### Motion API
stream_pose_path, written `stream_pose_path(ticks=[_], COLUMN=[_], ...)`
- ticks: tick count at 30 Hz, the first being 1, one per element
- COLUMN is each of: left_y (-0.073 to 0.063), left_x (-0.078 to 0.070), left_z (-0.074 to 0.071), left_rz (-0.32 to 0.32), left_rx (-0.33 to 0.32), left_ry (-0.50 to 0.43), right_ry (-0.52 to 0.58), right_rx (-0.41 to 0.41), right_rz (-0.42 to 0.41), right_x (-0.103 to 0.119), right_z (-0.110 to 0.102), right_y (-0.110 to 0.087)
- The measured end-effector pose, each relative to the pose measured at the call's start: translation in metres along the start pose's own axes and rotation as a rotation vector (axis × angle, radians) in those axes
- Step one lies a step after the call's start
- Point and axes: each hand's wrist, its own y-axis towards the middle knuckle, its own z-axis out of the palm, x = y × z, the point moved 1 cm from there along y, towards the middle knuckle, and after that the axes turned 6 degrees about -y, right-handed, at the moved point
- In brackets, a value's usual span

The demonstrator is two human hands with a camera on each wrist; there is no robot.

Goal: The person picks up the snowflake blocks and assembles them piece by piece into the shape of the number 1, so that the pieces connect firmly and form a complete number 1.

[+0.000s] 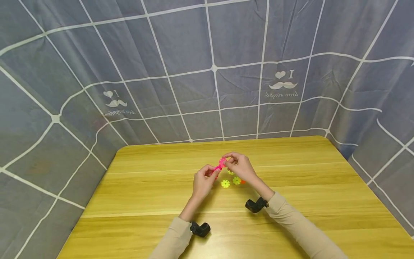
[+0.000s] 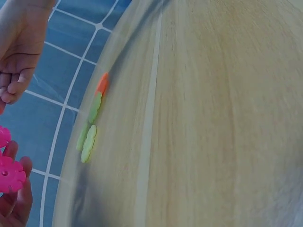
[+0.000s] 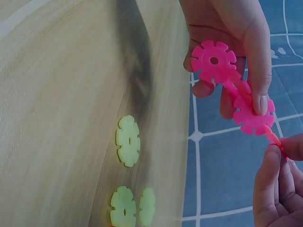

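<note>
Both hands hold a small chain of pink notched plastic linking discs (image 3: 214, 60) above the table. My left hand (image 1: 202, 183) grips the lower-left end, its thumb flat on one pink disc in the right wrist view. At the chain's other end, my right hand (image 1: 242, 167) pinches a pink disc (image 1: 222, 162) by its edge; in the right wrist view that disc is edge-on, slotted against its neighbour. Just below the hands on the table lie yellow-green discs (image 1: 225, 183) of the same kind and an orange disc (image 1: 243, 182), partly covered by a yellow-green one.
The wood-grain table (image 1: 136, 194) spreads out around the hands. A grey curtain (image 1: 181, 90) with white grid lines hangs behind it and along both sides. Black wrist-worn cameras (image 1: 200, 229) stick out below both wrists.
</note>
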Motion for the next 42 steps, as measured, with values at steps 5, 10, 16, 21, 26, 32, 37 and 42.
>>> stream_pose_path(ticks=[5,10,16,21,26,32,37,42], left_y=[-0.001,-0.003,-0.005,-0.007,-0.008,-0.009,-0.011,-0.011], left_x=[-0.003,-0.006,-0.008,-0.009,-0.013,-0.013,-0.012,-0.012], left_z=[0.002,0.004,0.007,0.009,0.011,0.014,0.017,0.019], left_rz=[-0.002,0.036,0.147,0.198,0.238,0.259,0.275,0.291], left_rx=[-0.003,-0.017,-0.039,-0.061,-0.065,-0.066,-0.083,-0.093], left_ry=[0.087,0.144,0.175,0.18,0.178,0.16,0.159,0.165], right_ry=[0.029,0.044,0.057,0.077,0.059,0.03,0.053,0.077], right_rx=[0.003,0.009,0.006,0.038,0.062,0.071,0.066,0.042], right_rz=[0.018,0.054,0.099,0.141,0.156,0.139,0.149,0.184], right_x=[0.0,0.002,0.008,0.012,0.017,0.018,0.017,0.014], right_z=[-0.002,-0.003,-0.007,-0.01,-0.015,-0.018,-0.016,-0.012], right_y=[-0.001,-0.002,-0.001,0.001,0.001,0.001,-0.002,-0.004])
